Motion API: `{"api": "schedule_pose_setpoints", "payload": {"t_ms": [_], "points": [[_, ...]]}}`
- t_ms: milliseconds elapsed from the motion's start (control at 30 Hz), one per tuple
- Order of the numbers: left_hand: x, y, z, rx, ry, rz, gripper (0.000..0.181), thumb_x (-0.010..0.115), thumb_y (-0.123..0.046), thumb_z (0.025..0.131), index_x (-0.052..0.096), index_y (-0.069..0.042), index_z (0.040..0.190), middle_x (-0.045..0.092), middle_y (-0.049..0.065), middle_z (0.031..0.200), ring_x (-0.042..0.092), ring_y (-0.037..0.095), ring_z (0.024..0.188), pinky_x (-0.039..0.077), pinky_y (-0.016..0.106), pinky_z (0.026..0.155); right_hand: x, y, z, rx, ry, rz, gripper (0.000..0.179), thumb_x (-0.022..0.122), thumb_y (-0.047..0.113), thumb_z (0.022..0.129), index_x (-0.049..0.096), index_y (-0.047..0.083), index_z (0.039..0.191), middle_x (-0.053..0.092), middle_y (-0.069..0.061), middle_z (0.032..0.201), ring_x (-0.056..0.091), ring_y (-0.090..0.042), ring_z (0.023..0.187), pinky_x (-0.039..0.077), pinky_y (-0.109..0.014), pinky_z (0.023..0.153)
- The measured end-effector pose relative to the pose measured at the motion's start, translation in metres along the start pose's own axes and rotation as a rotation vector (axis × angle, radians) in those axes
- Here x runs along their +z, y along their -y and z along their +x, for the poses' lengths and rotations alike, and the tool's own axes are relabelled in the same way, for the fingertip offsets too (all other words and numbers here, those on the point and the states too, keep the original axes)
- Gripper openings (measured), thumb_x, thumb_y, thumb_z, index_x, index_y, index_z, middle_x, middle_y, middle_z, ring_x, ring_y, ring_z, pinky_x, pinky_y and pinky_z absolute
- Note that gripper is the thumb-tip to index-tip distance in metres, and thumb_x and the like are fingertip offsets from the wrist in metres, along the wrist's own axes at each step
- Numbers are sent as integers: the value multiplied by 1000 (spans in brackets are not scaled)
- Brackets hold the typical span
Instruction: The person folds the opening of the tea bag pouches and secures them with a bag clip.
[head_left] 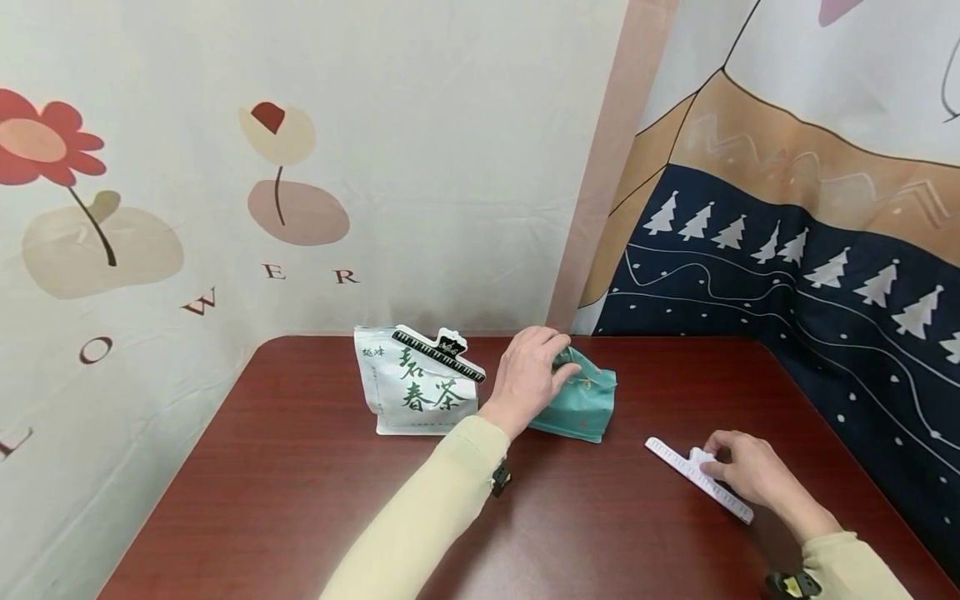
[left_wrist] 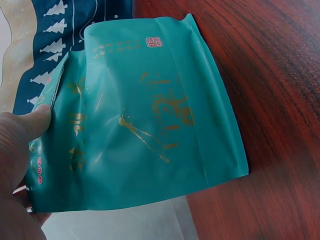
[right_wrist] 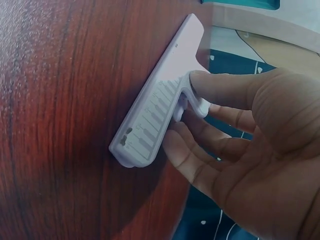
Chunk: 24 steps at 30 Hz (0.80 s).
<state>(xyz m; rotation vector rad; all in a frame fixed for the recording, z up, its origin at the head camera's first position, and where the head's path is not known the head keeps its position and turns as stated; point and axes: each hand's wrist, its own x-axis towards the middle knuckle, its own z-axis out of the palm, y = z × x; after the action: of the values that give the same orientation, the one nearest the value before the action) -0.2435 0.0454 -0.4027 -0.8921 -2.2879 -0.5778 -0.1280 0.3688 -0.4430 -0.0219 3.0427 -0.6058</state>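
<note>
My left hand (head_left: 525, 375) grips a teal tea bag (head_left: 581, 408) by its top, which is folded over. In the left wrist view the thumb presses on the fold, and gold print runs across the bag's front. My right hand (head_left: 759, 473) pinches a white sealing clip (head_left: 675, 462) by its handle, low over the table on the right. Seen from the right wrist, the clip (right_wrist: 150, 112) has a long bar with ruler-like marks, thumb on one side of the handle and fingers on the other.
A silver-white tea bag (head_left: 420, 396) with green characters stands left of the teal bag, a black-and-white clip (head_left: 442, 354) across its top. The dark red table (head_left: 300, 500) meets a printed curtain (head_left: 450, 167) at its back edge.
</note>
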Motion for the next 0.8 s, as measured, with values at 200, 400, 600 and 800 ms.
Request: {"api": "schedule_pose_setpoints", "payload": {"t_ms": [200,400,600,800], "points": [[1,0,-1,7,-12,3,34,83,-34,87,75,-12,112,73,1,110,66,19,109,48,30,105,-3,3,-1,9,3,17,14,79,7,85,65,9,88,65,-7,86,56,-23,78,45,-38,67],[2,1,0,12,-14,7,34,83,-34,87,75,-12,112,73,0,109,66,19,108,47,30,105,-6,6,-2,10,-12,34,14,77,6,87,64,11,88,63,-5,84,54,-22,77,43,-36,66],[2,1,0,11,-9,5,34,83,-34,87,75,-12,111,73,0,109,66,19,108,47,30,105,-7,9,-3,-4,-36,39,14,77,6,87,65,13,86,63,-2,83,53,-21,76,43,-35,66],[2,1,0,14,-15,1,33,83,-34,87,75,-12,111,73,0,109,66,19,108,47,30,105,-10,15,-3,4,-60,69,12,77,6,89,66,11,89,66,-5,86,54,-21,76,44,-35,65]]}}
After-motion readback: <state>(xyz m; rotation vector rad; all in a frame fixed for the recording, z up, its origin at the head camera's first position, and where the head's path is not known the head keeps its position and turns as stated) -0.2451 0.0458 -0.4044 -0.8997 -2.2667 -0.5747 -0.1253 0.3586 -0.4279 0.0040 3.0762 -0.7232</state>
